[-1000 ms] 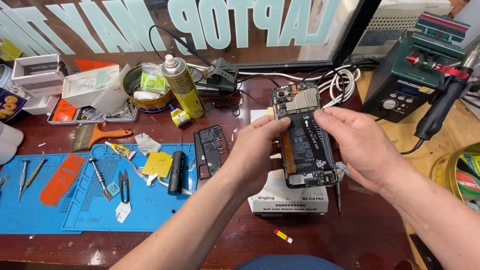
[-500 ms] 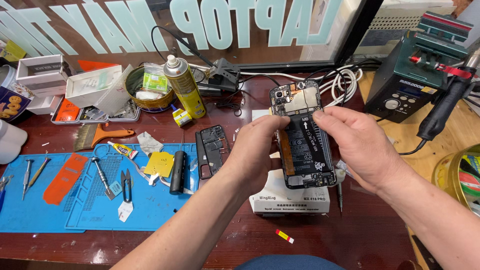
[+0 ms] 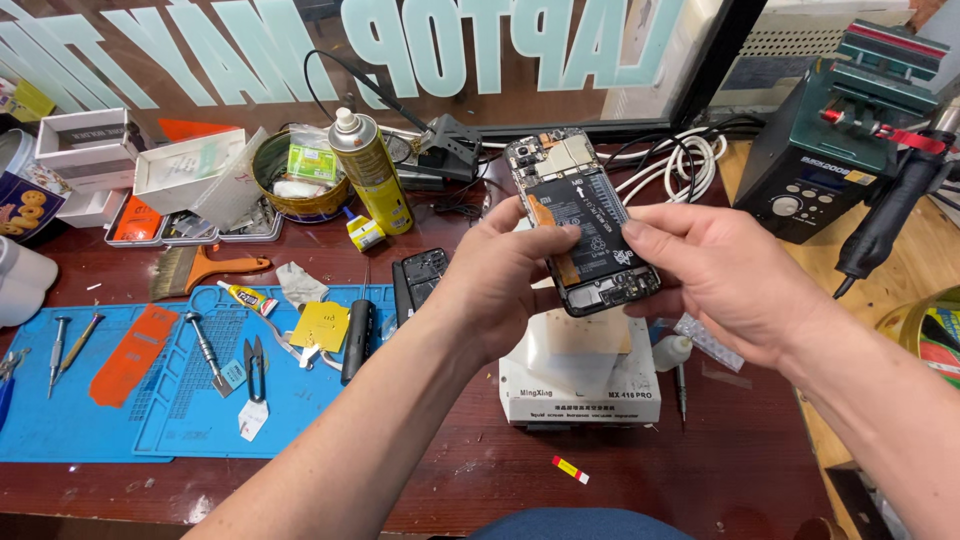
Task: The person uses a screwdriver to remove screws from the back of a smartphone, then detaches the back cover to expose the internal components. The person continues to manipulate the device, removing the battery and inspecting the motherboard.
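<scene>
Cluttered wooden repair bench (image 3: 420,480) | opened phone (image 3: 583,222) (back cover off) is gripped by left hand (image 3: 505,275) and right hand (image 3: 720,270), fingers closed on its edges | inspection judged underway; steady grip needed next.

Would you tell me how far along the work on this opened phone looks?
Done: the phone is open, battery and boards bare. In hand: left hand and right hand hold it above the white heating pad. Left: the black frame piece lies unfitted.

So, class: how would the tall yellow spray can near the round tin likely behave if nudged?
The tall yellow spray can stands upright and narrow, so it would probably tip. Being cylindrical, it would likely roll once down. It looks rigid metal, unlikely to flex.
</scene>
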